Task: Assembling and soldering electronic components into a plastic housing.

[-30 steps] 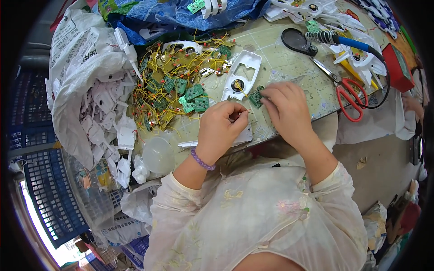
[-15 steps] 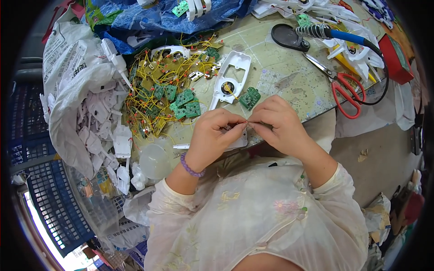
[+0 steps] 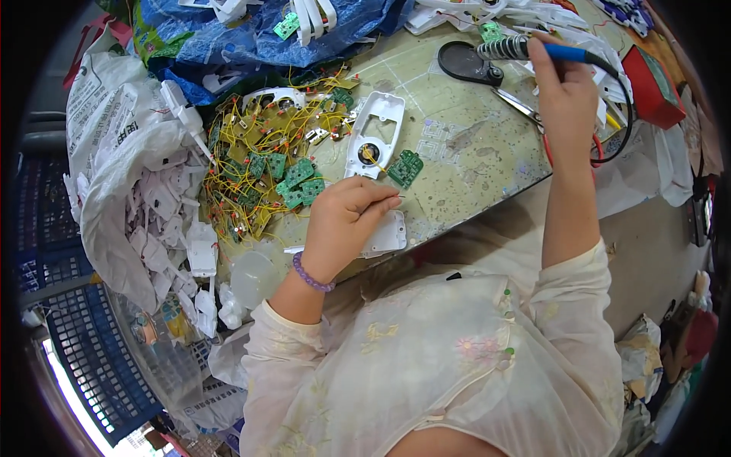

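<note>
My left hand [image 3: 346,221] is closed in a pinch near the table's front edge, with a thin dark wire [image 3: 401,196] poking out from the fingertips. Up at the right, the fingers of my right hand [image 3: 567,99] are around the blue handle of a soldering iron [image 3: 566,52], whose front end is inside a coiled spring holder [image 3: 502,49]. Just beyond my left hand lies a white plastic housing [image 3: 376,122] with a round speaker in it. A green circuit board [image 3: 405,168] rests beside it on a yellow wire. Under the left hand sits another white housing part [image 3: 388,233].
Left of the housing is a heap of circuit boards with yellow wires [image 3: 259,145]. A white sack [image 3: 114,114] of white plastic parts stands at far left. Red-handled scissors [image 3: 547,151] lie below my right hand, near a red box [image 3: 651,87]. The iron's black cable [image 3: 630,114] loops beside them.
My right hand has left my left hand and reached up right to the soldering iron. The left hand still pinches near the housing. The whole view has shifted slightly.
</note>
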`<state>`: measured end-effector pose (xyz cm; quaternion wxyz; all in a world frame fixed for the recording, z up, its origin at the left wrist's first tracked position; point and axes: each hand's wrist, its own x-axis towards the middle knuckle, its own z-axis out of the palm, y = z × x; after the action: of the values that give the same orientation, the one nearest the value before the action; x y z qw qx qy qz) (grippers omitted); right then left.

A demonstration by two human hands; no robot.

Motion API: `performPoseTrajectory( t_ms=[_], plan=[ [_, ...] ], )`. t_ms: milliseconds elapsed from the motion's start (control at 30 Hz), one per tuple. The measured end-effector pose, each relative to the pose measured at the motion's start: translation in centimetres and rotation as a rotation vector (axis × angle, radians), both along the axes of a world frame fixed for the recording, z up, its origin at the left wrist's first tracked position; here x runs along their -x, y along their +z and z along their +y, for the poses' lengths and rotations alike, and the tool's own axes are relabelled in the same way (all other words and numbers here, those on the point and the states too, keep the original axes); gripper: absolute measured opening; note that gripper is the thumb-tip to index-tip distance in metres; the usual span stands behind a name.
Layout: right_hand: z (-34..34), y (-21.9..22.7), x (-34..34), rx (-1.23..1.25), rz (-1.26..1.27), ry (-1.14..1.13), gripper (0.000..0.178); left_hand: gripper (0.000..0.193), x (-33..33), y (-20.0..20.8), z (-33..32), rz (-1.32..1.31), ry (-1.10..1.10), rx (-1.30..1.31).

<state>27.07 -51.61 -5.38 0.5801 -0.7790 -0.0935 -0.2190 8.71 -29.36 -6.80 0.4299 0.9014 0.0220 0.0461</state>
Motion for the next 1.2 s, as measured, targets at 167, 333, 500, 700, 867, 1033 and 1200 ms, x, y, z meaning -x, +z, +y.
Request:
performPoseTrajectory(
  t_ms=[167,333,500,700,867,1033,1200],
  plan=[
    [-2.4,2.3,2.8,-0.173,-0.214,-0.141,0.028,0.01,0.1,-0.3,0.5,0.061,0.058,0.217],
    [-8.0,0.6,8.2,-0.316,-0.299,0.079,0.029,0.008,-0.7,0.0,-0.4,0.034,0.104,0.066],
    [-6.9,-2.8,11.6,-0.182,-0.313,0.27,0.029,0.01,-2.4,-0.7,-0.3,-0.338,-0.114,-0.365],
    [-7.1,-3.9,13.0,-0.11,-0.312,0.568,0.032,0.007,-1.8,-1.0,-0.2,-0.095,-0.07,-0.295],
    [-6.7,-3.8,13.4,0.106,-0.312,0.753,0.028,0.007,-1.9,-1.4,-0.3,-0.195,-0.106,-0.316],
    [-5.7,-4.2,13.7,0.123,-0.324,0.787,0.029,0.008,-1.7,-1.8,-0.5,-0.182,-0.089,-0.305],
    [-4.7,-4.3,13.4,0.135,-0.342,0.787,0.03,0.008,-1.7,-1.7,-0.6,-0.197,-0.077,-0.322]
  ],
)
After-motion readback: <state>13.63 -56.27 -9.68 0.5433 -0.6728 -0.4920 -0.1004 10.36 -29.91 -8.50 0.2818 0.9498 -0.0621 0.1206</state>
